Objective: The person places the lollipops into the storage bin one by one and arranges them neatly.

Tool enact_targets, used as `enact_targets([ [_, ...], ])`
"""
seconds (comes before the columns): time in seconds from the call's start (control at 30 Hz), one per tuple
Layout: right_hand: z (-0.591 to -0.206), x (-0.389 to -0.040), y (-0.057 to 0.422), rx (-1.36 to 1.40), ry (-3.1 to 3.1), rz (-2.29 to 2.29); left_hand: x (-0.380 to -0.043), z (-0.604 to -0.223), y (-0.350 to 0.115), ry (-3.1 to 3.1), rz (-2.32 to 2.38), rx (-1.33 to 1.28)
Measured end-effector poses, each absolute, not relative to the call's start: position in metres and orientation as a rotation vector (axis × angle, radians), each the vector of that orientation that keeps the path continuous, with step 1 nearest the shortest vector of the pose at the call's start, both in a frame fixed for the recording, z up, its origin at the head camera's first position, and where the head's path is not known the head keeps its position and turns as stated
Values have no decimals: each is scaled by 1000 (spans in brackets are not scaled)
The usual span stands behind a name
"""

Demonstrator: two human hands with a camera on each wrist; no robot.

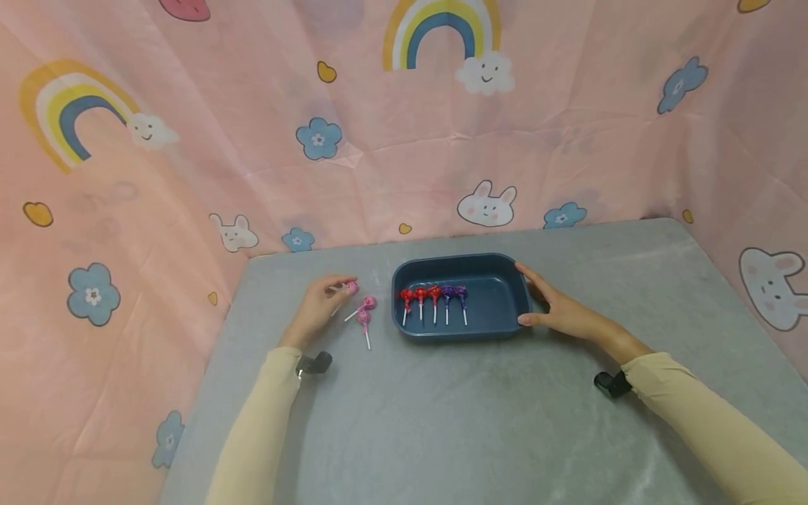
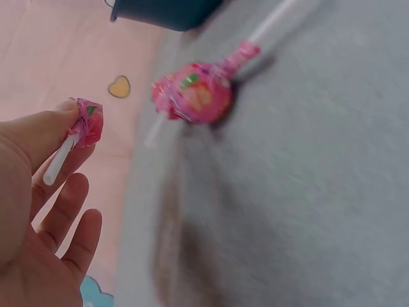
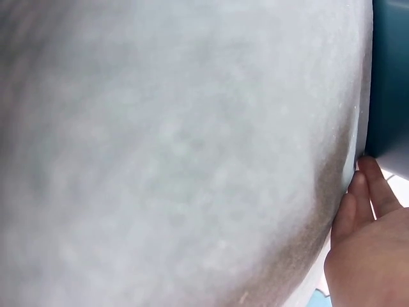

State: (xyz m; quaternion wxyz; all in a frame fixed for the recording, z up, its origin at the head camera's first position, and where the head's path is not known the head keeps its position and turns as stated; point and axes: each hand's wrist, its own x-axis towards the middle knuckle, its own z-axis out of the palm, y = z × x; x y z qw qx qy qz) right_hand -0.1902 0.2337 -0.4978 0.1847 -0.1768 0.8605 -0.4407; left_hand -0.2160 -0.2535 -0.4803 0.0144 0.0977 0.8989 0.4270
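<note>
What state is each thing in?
Dark blue tray: upright, partly filled
Three red lollipops: wrapped, lying in tray
Two purple lollipops: wrapped, lying in tray
Two pink lollipops: wrapped, lying on grey tabletop
Third pink lollipop: wrapped, pinched
Left hand: pinching third pink lollipop
Right hand: touching tray's right end

Both wrist views crop the dark-blue rectangular tray point(image 2: 167, 13); the left hand point(image 1: 318, 306) partly hides its pink-wrapped, white-sticked lollipop point(image 1: 352, 287).
</note>
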Motion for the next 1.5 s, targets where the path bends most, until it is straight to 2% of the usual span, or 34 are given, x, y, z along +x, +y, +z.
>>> enact_targets([
  [0.9, -499, -189, 234, -486, 2436, -1234, -230, -460, -213, 2893, 1293, 508],
  [1.27, -499, -189, 235, -478, 2422, -1244, -232, -453, -189, 2839, 1335, 453],
  [1.5, -499, -189, 234, -482, 2422, -1241, -238, -454, -178, 2821, 1360, 544],
])
